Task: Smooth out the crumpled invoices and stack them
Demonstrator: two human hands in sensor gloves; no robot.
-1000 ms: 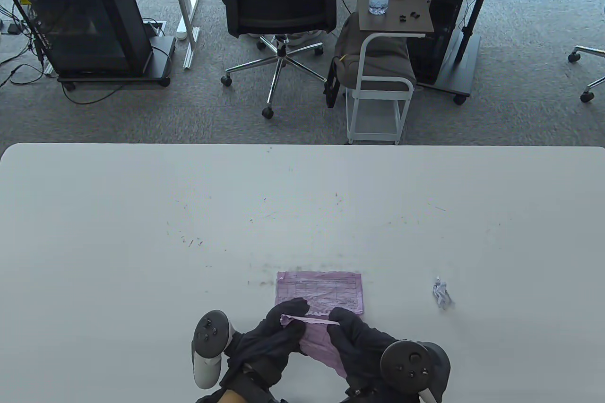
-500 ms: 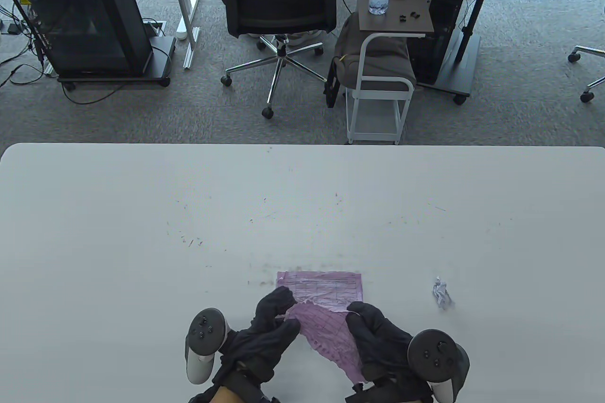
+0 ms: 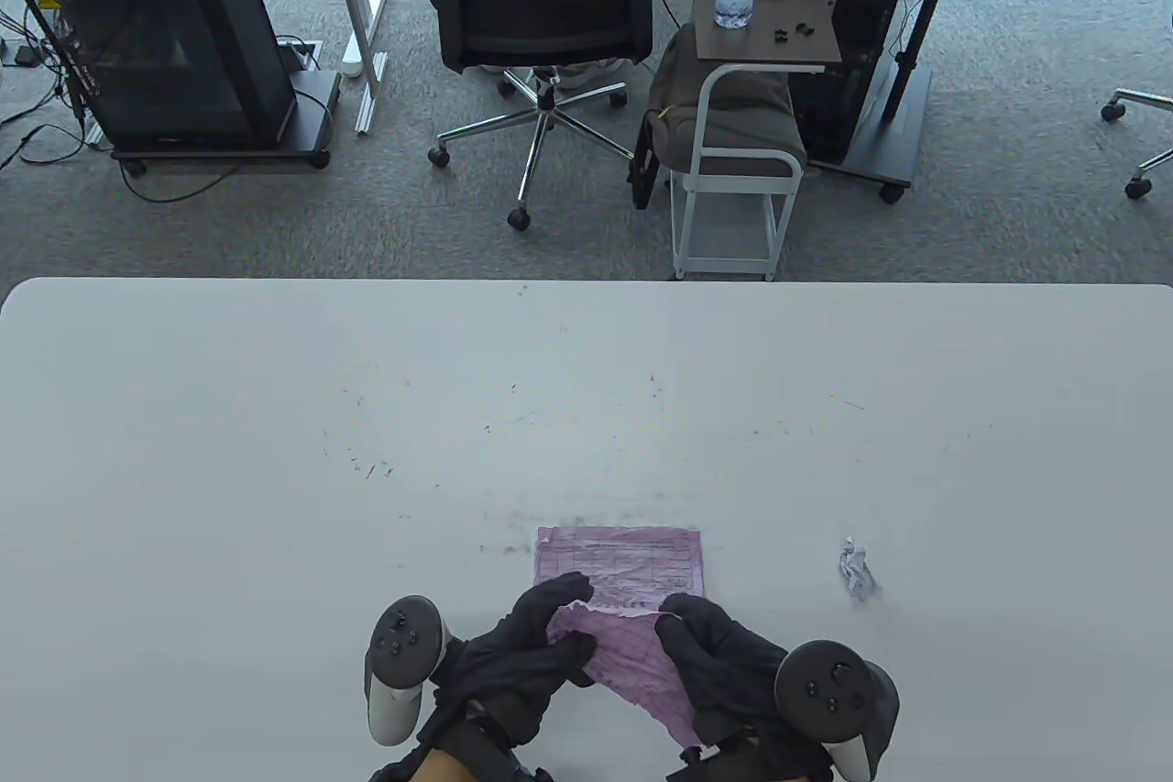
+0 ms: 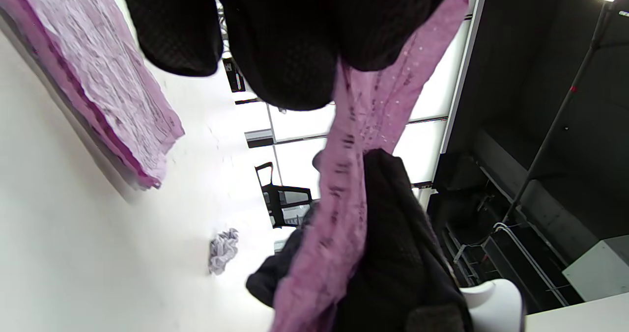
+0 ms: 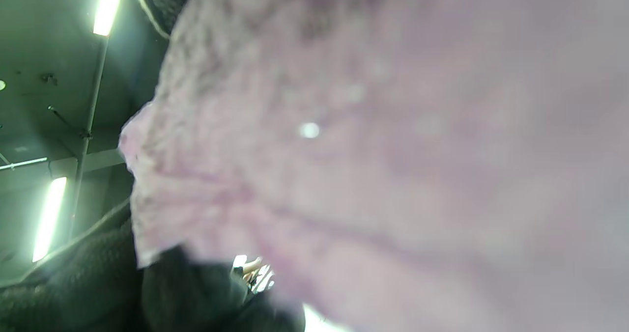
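A pink crumpled invoice is held up just above the table's near edge between both gloved hands. My left hand pinches its left edge and my right hand grips its right edge. In the left wrist view the same pink invoice hangs between dark glove fingers. It fills the right wrist view as a blurred pink sheet. A flattened pink invoice stack lies on the table just beyond the hands, also seen as the stack. A crumpled whitish ball lies to the right.
The white table stretches wide to the left, right and far side. Behind its far edge stand an office chair, a small side cart with a water bottle, and a black PC case.
The held invoice was tilted up and spread wider half a second ago. It has dropped slightly toward me, and both hands have drawn a little closer together.
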